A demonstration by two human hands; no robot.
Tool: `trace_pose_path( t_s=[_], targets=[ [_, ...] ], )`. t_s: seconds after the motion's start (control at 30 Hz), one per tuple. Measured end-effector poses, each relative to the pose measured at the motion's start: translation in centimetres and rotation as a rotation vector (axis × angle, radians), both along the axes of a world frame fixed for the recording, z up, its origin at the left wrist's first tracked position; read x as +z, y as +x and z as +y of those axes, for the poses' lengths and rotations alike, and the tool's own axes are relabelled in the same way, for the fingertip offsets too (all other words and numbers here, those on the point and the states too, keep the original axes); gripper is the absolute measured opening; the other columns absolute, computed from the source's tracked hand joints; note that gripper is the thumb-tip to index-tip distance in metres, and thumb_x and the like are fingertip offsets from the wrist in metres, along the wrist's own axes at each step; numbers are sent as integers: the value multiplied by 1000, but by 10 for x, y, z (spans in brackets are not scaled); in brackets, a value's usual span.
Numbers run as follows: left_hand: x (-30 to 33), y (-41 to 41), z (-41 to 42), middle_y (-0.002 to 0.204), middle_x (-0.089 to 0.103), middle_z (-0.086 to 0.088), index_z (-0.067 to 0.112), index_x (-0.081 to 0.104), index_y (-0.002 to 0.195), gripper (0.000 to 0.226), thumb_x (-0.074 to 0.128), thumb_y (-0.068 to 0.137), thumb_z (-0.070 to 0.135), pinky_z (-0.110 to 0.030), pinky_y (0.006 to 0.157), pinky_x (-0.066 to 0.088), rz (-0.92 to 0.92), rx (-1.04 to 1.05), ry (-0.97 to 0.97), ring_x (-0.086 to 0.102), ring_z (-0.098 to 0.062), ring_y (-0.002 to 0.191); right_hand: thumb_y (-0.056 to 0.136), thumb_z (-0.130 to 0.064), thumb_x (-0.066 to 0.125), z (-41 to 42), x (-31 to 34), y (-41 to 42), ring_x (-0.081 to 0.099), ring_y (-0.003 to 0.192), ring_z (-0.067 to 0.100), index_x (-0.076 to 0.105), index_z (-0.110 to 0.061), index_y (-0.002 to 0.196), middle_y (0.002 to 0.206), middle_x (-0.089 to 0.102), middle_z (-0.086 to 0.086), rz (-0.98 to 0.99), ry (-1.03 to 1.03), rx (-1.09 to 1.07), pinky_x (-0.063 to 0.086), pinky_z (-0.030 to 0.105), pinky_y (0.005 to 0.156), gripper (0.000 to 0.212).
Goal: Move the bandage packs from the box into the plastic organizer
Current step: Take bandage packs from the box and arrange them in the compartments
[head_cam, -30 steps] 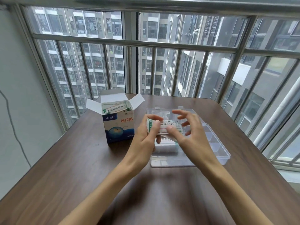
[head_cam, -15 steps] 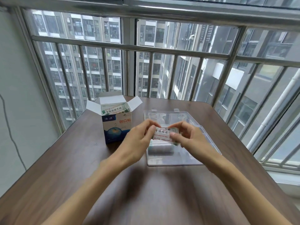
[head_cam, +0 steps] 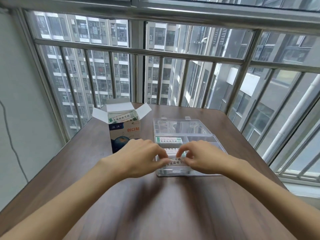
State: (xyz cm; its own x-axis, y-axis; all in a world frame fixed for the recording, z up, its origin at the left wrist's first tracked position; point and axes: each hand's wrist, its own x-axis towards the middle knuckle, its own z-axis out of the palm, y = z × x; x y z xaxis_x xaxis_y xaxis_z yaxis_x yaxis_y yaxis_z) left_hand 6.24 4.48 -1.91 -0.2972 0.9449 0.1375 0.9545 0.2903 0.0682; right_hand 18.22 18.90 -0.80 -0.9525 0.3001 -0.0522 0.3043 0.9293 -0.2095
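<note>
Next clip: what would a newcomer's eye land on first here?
Both hands, left hand and right hand, meet over the near end of the clear plastic organizer, pinching one bandage pack between them. Left of it stands the open bandage box, more packs showing at its top.

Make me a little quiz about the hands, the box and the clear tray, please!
1. True or false: the box has its top flaps open.
2. What do the left hand and right hand pinch together? A) a bandage pack B) a pen C) a cup
3. On which side of the clear tray does the box stand, seen from the camera?

Key:
1. True; packs show inside.
2. A, the bandage pack, held low over the tray's near part.
3. The left side, on the table.
</note>
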Motion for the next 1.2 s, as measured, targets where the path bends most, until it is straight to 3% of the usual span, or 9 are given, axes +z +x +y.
trace_pose_path(
  t_s=[0.27,0.37,0.43,0.53,0.6,0.73,0.8,0.9,1.2],
  targets=[
    [-3,-3,0,119,62,10,36,57,124,40,50,90,55,-31,75,40,181,-119,-126,59,-20,105,89,-13,51,-18,18,-19,56,85,30,65,-15,101,102,63,9,-273,501,175,28,27,51,19],
    [-3,-1,0,118,64,7,40,45,135,44,51,92,49,-32,73,39,177,-130,-114,59,-23,105,89,-10,53,-24,20,-26,60,92,28,63,-15,101,105,64,7,-260,585,258,33,28,56,16],
    [-4,-2,-1,121,63,9,42,43,135,44,52,92,48,-32,77,43,148,-138,-105,59,-22,108,89,-13,54,-21,21,-29,62,93,26,66,-16,106,100,65,6,-285,502,236,41,29,66,20],
    [-7,-5,-1,122,63,9,39,53,126,35,53,92,48,-36,85,47,122,-138,-131,59,-21,108,83,-15,60,-12,29,-31,64,66,13,71,-17,99,73,69,-1,-381,300,133,52,26,69,20],
    [-7,-7,0,120,63,9,38,56,123,33,54,91,47,-35,86,47,82,-134,-159,58,-20,107,81,-13,62,-8,34,-31,62,53,5,73,-18,95,75,73,-2,-385,229,85,53,24,70,18],
    [-4,-8,2,118,64,9,37,58,121,32,55,91,48,-32,85,46,52,-133,-191,58,-19,108,80,-11,63,-6,42,-29,60,51,2,74,-17,87,61,68,-5,-246,250,-16,45,19,55,14],
    [-3,-7,4,118,64,8,36,58,122,34,56,91,47,-31,84,45,60,-121,-198,58,-20,108,82,-13,64,-6,43,-30,61,58,7,72,-11,83,51,60,-6,-335,208,-87,46,22,58,8],
    [-2,-3,7,118,64,6,36,58,123,32,55,92,45,-31,83,45,78,-105,-180,58,-22,107,90,-11,53,-9,38,-32,45,38,4,54,-7,67,53,57,-6,-575,123,-175,40,15,43,23],
    [5,10,12,116,63,6,33,58,120,29,53,93,42,-27,70,31,109,-90,-181,58,-23,105,89,0,25,-4,27,-40,23,34,11,36,-7,77,42,60,-4,-772,-134,-305,22,16,35,17]
  ],
)
